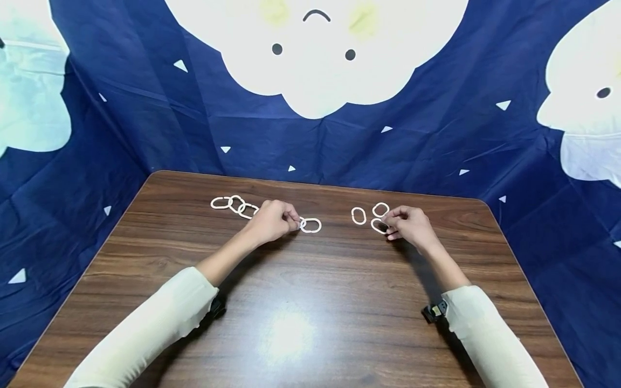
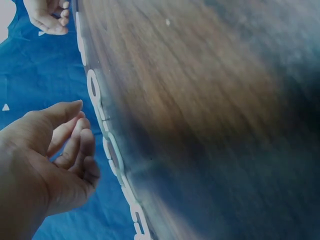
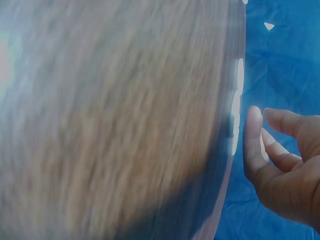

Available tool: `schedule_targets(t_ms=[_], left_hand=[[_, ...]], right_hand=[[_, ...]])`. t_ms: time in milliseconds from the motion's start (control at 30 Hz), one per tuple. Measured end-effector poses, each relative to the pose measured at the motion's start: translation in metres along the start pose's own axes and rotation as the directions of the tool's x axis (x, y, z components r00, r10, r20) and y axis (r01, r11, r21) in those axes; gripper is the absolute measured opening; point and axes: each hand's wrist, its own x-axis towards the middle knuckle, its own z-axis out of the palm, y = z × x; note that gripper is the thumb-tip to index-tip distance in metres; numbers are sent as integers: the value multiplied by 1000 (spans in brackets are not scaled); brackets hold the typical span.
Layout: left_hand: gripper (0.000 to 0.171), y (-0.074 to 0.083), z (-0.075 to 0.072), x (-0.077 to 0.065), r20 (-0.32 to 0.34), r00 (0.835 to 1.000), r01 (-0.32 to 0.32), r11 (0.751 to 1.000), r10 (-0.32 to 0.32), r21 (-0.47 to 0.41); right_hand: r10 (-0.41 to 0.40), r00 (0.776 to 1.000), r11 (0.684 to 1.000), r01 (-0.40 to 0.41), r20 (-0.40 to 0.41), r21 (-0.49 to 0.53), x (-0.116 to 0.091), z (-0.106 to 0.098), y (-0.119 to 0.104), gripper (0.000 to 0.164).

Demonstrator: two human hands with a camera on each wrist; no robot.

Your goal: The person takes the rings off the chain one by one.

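A chain of white plastic links (image 1: pixel 311 218) lies on the table at the left of centre, several links joined end to end. Above its right part is my left hand (image 1: pixel 271 221), hiding some of the links. The left wrist view shows this hand's (image 2: pixel 52 157) fingers loosely bent, nothing held, with the chain (image 2: pixel 91 90) beyond it. On the right, three loose white links, one of them standing apart (image 1: pixel 352 215), lie on the table. My right hand (image 1: pixel 411 225) is close beside the nearest link (image 1: pixel 372 224); its fingertips (image 3: pixel 253 112) show nothing between them, and contact is unclear.
The brown wooden table (image 1: pixel 339 280) has its far edge just behind the links. A dark blue cloth (image 1: pixel 330 145) with white clouds and triangles hangs behind and at both sides. Small dark cameras (image 1: pixel 218 307) are worn at the wrists.
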Motion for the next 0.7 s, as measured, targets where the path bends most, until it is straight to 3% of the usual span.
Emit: schedule_targets(t_ms=[200, 233, 433, 467, 700], left_hand=[[4, 17, -4, -8, 28, 996, 80, 997, -80, 2], [5, 8, 0, -6, 27, 998, 64, 998, -64, -15], [5, 7, 1, -9, 20, 993, 113, 993, -113, -30], [4, 15, -2, -13, 21, 989, 150, 989, -149, -19], [9, 14, -1, -17, 66, 967, 254, 960, -247, -120]], right_hand=[[-31, 999, 999, 30, 29, 19, -1, 8, -4, 31], [-33, 999, 999, 33, 35, 23, -2, 9, -4, 30], [-47, 997, 998, 45, 59, 43, -2, 15, -6, 27], [-47, 997, 998, 44, 62, 46, -2, 17, -6, 26], [-40, 997, 999, 38, 69, 25, -1, 24, -8, 26]])
